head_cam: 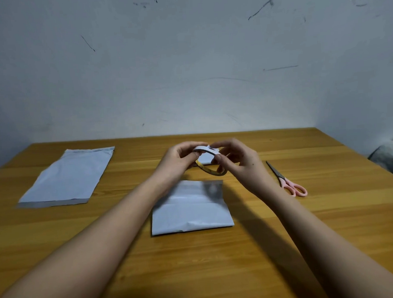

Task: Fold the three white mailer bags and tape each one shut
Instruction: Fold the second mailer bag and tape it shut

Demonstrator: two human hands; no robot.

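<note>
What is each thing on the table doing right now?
Tape roll: held up in both hands.
Left hand: grips the roll.
Right hand: pinches the roll.
Folded bag: folded, lying flat.
Flat bag: unfolded, lying flat.
Scissors: closed, lying flat.

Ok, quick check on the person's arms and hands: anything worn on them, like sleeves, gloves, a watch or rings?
Both forearms are bare from the bottom edge of the picture up to the wrists; no sleeve shows in the frame. The left hand and the right hand wear no gloves, and no watch, bracelet or ring can be seen. The right hand bears a small dark mark on its back.
</note>
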